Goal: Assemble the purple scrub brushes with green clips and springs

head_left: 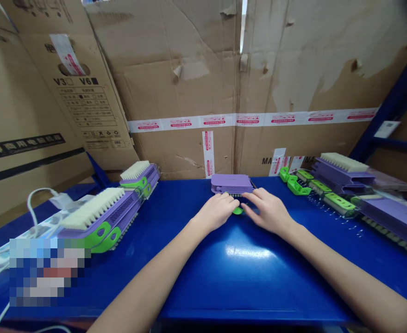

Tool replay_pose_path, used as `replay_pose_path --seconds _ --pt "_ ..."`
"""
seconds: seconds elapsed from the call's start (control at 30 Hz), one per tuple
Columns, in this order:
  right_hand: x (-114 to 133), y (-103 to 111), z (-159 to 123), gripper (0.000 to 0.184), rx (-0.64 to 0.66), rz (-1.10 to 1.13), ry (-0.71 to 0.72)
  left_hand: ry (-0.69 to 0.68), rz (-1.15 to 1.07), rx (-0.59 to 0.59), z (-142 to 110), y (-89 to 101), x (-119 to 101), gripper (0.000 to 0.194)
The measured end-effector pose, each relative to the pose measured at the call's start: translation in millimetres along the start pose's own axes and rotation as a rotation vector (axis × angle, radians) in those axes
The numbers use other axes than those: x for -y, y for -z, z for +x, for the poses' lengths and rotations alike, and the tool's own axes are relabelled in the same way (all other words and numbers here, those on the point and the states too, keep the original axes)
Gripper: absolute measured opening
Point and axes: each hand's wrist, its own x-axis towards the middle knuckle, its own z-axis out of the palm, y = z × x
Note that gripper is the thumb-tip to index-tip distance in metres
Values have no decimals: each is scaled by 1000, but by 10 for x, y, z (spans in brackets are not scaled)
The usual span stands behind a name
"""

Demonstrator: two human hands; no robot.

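A purple plastic brush body (231, 181) with pale bristles along its underside rests at the middle back of the blue table. Just in front of it, my left hand (219, 210) is closed, its fingertips around a small green plastic piece (238, 211) that mostly hides behind them. My right hand (267, 212) is open, thumb and fingers apart, with the fingertips close to the green piece and the brush's right end. Whether those fingertips touch either one I cannot tell.
Finished-looking purple-and-green brushes (97, 215) stand at left beside white cables (33, 208). On the right lie green clips (297, 186), small metal springs or hooks (342, 222), green-and-grey parts (340, 204) and stacked purple bodies (344, 173). Cardboard (189, 92) walls the back.
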Motion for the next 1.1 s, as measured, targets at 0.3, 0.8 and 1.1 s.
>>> replay_pose_path --seconds 0.3,0.8,1.1 --pt "-28 -68 -48 25 309 173 -87 -19 -5 -141 -1 51 13 27" --pt "-418 522 -1078 32 237 -317 -109 343 144 -192 -57 -122 231 52" --pt "-829 543 -1034 31 296 -721 -291 353 140 -181 -46 -131 173 52"
